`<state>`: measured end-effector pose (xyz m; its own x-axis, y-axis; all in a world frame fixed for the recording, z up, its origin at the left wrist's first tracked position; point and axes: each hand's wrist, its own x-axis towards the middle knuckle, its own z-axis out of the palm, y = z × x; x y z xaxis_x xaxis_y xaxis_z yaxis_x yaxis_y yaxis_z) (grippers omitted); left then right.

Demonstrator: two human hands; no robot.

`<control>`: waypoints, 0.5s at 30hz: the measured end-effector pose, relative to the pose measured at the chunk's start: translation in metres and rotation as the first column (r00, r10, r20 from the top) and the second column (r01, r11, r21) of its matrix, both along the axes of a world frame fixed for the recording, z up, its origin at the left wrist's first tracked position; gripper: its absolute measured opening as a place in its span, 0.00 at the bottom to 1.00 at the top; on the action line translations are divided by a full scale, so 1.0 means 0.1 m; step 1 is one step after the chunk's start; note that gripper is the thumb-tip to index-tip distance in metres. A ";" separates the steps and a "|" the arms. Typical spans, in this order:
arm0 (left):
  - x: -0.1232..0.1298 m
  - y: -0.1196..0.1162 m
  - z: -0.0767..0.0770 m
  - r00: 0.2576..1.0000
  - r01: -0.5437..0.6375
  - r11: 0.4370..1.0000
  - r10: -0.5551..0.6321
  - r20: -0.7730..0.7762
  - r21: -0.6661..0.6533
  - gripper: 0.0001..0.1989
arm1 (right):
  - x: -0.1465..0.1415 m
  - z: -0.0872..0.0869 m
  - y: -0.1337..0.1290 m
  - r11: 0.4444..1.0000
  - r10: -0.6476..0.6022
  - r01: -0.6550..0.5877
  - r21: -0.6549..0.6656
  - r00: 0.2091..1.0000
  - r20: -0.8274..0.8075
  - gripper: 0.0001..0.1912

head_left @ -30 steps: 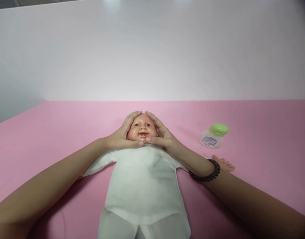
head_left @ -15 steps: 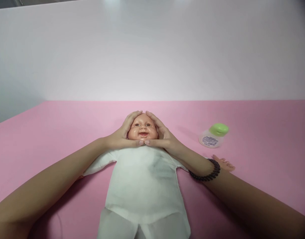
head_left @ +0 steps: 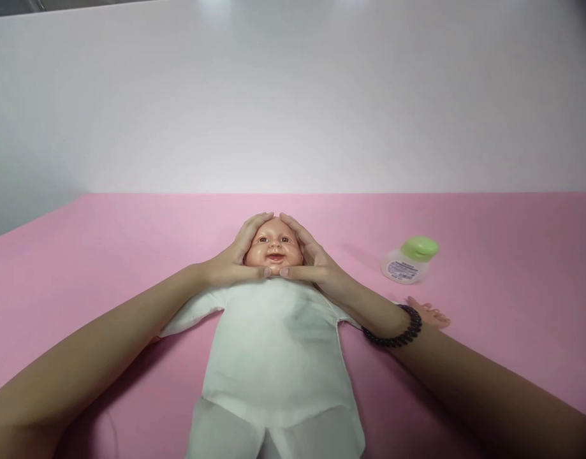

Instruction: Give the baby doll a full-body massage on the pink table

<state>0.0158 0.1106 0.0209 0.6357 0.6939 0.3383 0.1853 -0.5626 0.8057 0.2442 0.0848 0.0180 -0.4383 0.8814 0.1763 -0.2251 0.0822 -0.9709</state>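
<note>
though supine, doll (head_left: 276, 350) partly visible

A black bracelet (head_left: 414, 324) circles the right wrist, chunky and ridged, whether beads or coils too small to tell. On its fingertip side, the right hand (head_left: 319, 262) is slender; on its elbow side, the right forearm (head_left: 488, 371) is bare and broadens. Left of the bracelet, the left forearm (head_left: 106, 331) is bare too.
</note>
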 end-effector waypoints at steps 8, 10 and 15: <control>-0.04 0.05 -0.02 1.000 0.012 1.000 -0.012 -0.012 0.014 0.50 | 0.00 -0.08 0.07 0.998 0.033 -0.035 -0.048 0.998 -0.046 0.47; -0.05 0.06 -0.02 0.999 0.035 0.999 -0.035 -0.004 0.008 0.49 | -0.01 -0.10 0.08 0.998 0.035 -0.038 -0.059 0.998 -0.057 0.47; -0.06 0.08 -0.04 0.998 0.063 0.998 -0.063 0.025 0.002 0.47 | -0.01 -0.12 0.10 0.997 0.046 -0.049 -0.060 0.997 -0.055 0.47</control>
